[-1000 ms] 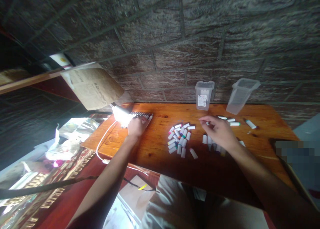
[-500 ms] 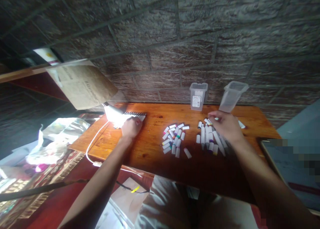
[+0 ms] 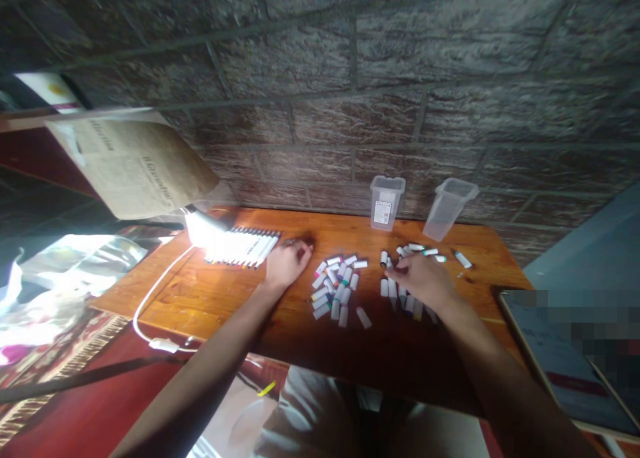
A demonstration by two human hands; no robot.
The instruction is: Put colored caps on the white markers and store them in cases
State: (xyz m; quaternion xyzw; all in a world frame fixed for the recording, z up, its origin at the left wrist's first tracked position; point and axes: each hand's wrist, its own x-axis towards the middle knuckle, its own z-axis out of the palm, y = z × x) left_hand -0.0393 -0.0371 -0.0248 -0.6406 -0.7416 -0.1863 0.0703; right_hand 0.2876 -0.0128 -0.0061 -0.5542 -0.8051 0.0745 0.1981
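My left hand (image 3: 286, 265) lies on the wooden table (image 3: 280, 311) between a row of capped markers (image 3: 243, 247) and a loose pile of marker caps (image 3: 336, 285). Its fingers reach forward, flat on the wood, and hold nothing. My right hand (image 3: 424, 278) rests over a second group of white markers (image 3: 400, 301). Its fingertips pinch one white marker (image 3: 389, 263) at the left of that group. More markers (image 3: 425, 250) lie just beyond the right hand.
Two clear plastic containers (image 3: 386, 202) (image 3: 447, 208) stand at the back by the brick wall. A bright lamp (image 3: 197, 228) with a white cable (image 3: 150, 305) glares at the left, under a brown paper sheet (image 3: 133, 168). A dark board (image 3: 565, 351) lies at the right.
My left hand left the marker row and moved right, next to the cap pile. My right hand drew back from the far markers and pinched one nearer me. The view shifted right.
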